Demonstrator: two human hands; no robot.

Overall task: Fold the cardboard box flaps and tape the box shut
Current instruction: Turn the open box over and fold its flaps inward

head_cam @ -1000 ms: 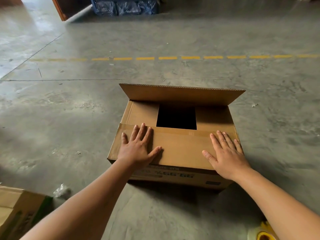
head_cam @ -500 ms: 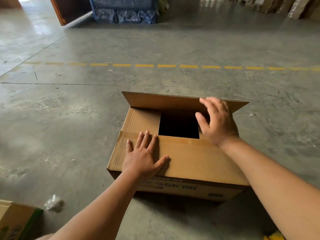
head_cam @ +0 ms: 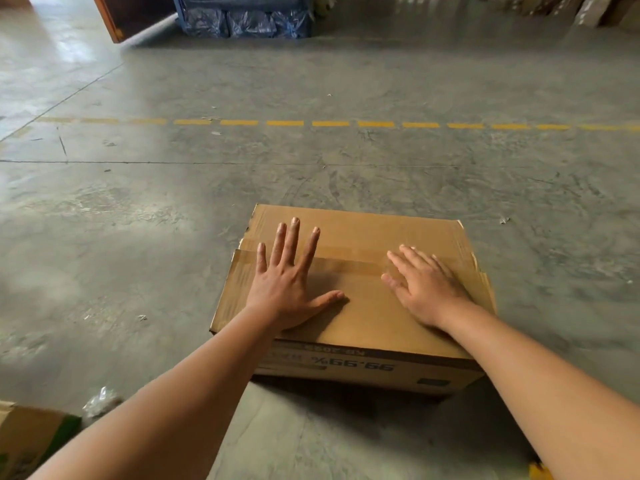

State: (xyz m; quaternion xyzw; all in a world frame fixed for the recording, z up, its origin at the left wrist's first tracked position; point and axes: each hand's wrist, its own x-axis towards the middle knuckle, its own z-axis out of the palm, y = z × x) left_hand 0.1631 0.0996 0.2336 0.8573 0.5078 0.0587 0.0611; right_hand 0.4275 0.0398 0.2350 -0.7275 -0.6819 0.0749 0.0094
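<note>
A brown cardboard box [head_cam: 367, 327] sits on the concrete floor in front of me, with both long top flaps folded down flat so the top is covered. My left hand [head_cam: 289, 284] lies flat with spread fingers across the seam where the near flap meets the far flap. My right hand [head_cam: 424, 285] rests flat on the near flap towards the box's right side, fingers straight. Old strips of clear tape show along the flap edges. A yellow object [head_cam: 538, 472], partly cut off, peeks in at the bottom right corner.
Another cardboard box [head_cam: 24, 441] sits at the bottom left, with a crumpled bit of plastic [head_cam: 98, 405] beside it. A dashed yellow line [head_cam: 329, 123] crosses the floor farther off. Blue wrapped bales [head_cam: 249, 19] and a wooden panel stand at the back.
My right hand reached to the upright far flap and brought it down over the opening; now both flaps lie flat. My left hand slid forward onto the seam.
</note>
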